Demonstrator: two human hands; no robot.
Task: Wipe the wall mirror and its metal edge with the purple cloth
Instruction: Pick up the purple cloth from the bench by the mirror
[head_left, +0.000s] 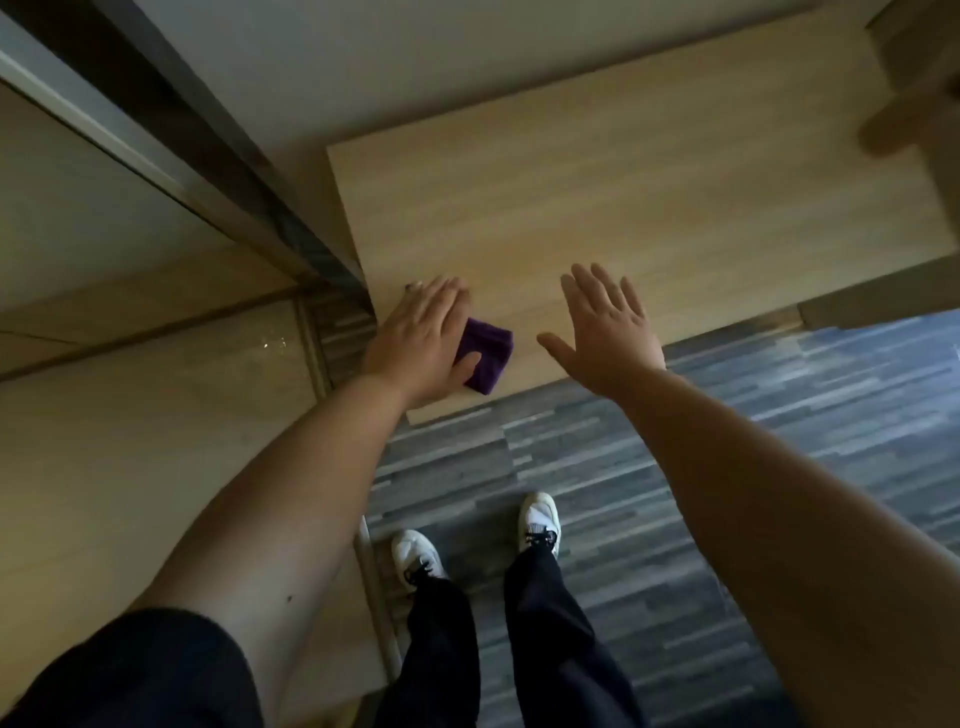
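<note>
My left hand (421, 343) lies flat on the purple cloth (485, 356) at the desk (675, 208) edge, right hand (605, 332) spread empty; a careless sweep could drop it.

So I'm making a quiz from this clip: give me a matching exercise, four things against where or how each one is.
Things:
1. purple cloth
2. left hand
3. right hand
4. white shoes

Places or states:
A. open, fingers spread, holding nothing
B. on the grey striped floor
C. laid flat over the cloth
D. near the front left corner of the wooden top

Pairs: 1-D, 2-C, 3-A, 4-B
</note>
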